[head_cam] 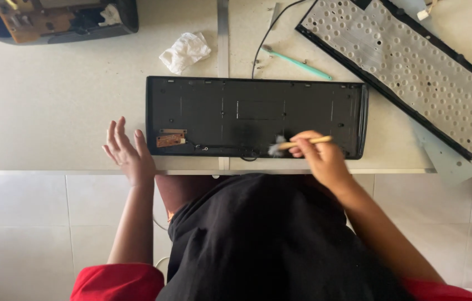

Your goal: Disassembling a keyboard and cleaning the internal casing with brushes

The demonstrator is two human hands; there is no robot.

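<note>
A black keyboard base shell (247,111) lies lengthwise on the pale table, inside facing up. A small brown circuit board (170,138) sits at its lower left corner. My right hand (320,157) grips a small paintbrush (294,144) with a wooden handle. Its pale bristles rest on the shell's lower middle. My left hand (127,151) lies flat on the table, fingers spread, just left of the shell and holding nothing.
A keyboard plate with a perforated grey sheet (408,61) lies tilted at the upper right. A teal toothbrush (297,62) and a black cable (266,39) lie behind the shell. A crumpled white tissue (184,51) sits at the back, an opened device (57,19) at top left.
</note>
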